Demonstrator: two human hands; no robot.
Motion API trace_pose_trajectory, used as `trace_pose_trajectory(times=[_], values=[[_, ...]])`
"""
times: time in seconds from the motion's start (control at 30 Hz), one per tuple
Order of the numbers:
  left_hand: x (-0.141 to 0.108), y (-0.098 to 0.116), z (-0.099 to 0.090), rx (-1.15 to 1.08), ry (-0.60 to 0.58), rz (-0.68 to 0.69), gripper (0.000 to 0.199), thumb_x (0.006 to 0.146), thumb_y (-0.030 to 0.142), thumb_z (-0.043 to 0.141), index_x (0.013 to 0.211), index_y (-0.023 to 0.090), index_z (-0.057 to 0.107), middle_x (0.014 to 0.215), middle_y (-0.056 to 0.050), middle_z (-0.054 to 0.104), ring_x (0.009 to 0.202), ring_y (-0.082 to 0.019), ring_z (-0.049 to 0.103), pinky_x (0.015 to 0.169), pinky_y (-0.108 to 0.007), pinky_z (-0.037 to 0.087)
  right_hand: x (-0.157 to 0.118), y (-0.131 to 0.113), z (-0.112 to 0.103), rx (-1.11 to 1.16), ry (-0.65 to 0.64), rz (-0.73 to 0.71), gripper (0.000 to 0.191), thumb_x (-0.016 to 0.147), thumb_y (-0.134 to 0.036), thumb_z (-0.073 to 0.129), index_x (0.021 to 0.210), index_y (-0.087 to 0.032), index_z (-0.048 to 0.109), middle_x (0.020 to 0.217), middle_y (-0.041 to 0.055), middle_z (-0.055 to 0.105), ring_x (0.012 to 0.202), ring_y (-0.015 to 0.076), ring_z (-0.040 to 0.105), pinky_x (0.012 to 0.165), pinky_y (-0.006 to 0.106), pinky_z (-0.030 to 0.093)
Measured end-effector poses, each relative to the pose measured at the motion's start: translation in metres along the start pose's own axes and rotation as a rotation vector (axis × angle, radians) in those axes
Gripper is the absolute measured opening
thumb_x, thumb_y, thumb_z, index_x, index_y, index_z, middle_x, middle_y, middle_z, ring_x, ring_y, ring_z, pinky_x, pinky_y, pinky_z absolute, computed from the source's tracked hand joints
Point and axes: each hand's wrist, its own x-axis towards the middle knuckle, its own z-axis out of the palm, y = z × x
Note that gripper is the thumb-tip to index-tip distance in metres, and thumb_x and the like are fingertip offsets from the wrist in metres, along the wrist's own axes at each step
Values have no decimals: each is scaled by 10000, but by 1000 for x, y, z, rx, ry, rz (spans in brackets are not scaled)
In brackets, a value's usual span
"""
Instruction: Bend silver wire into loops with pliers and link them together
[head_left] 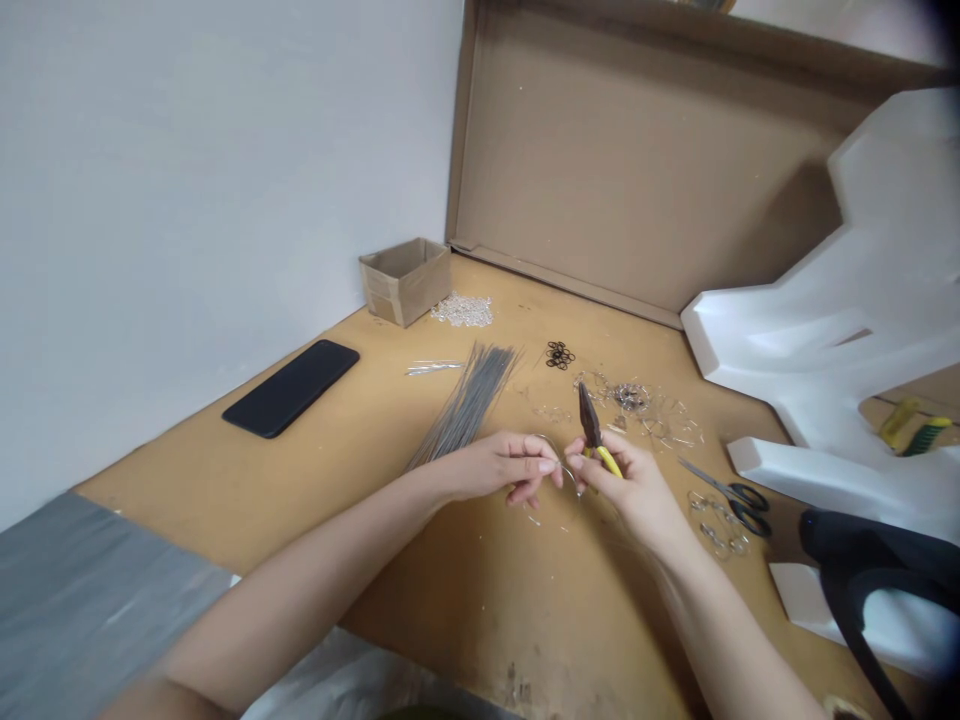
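Our left hand (pixel 517 468) and right hand (pixel 628 490) pinch a thin, curved, silvery metal wire (pixel 568 474) between them; the right grip also holds dark, yellow-handled metal pliers (pixel 589 418). If we loosen, the wire may spring away.

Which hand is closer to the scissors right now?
Right. The right hand, holding the pliers, is left of the scissors; the left hand is farther left, beyond the right one.
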Motion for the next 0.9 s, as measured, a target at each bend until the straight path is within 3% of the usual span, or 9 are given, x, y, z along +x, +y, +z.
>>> trace_pose_trajectory(times=[0.37, 0.6, 0.9], values=[[1, -3, 2, 0, 64, -15, 274, 819, 396, 509, 786, 128, 553, 445, 86, 367, 444, -49, 385, 692, -295, 508, -5, -2, 6, -292, 112, -152, 105, 765, -296, 571, 766, -194, 596, 660, -7, 632, 618, 140, 577, 601, 245, 447], [2, -8, 3, -11, 92, -3, 291, 787, 409, 549, 753, 121, 547, 451, 87, 384, 423, -34, 347, 653, -280, 508, -8, -1, 9, -460, 105, -271, 88, 795, -261, 544, 766, -200, 600, 658, -4, 641, 597, 135, 576, 594, 235, 435], [4, -7, 3, 3, 153, -5, 281, 811, 390, 527, 820, 112, 574, 475, 65, 470, 462, -49, 434, 691, -290, 498, -1, 3, 5, -324, 119, -172, 98, 780, -287, 565, 792, -196, 602, 712, 4, 639, 663, 147, 587, 630, 249, 446]])
